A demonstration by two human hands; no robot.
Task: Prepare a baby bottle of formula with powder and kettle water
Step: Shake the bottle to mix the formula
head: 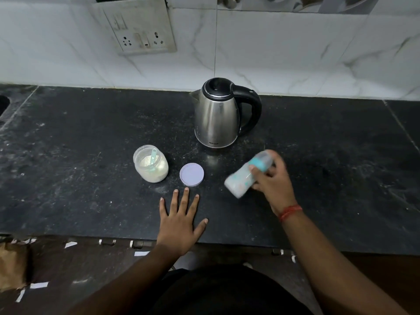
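My right hand (273,180) grips a baby bottle (241,178) with a teal collar, tilted above the black counter (91,155) and blurred by motion. My left hand (181,221) lies flat on the counter with fingers spread, just below a lilac lid (191,174). Left of the lid stands an open clear jar of white powder (151,163) with a small teal scoop inside. A steel kettle (218,117) with a black lid and handle stands behind, lid closed.
A switch and socket plate (138,28) is on the white tiled wall behind. The counter's front edge runs just below my left hand. A dark sink edge (3,103) shows at the far left.
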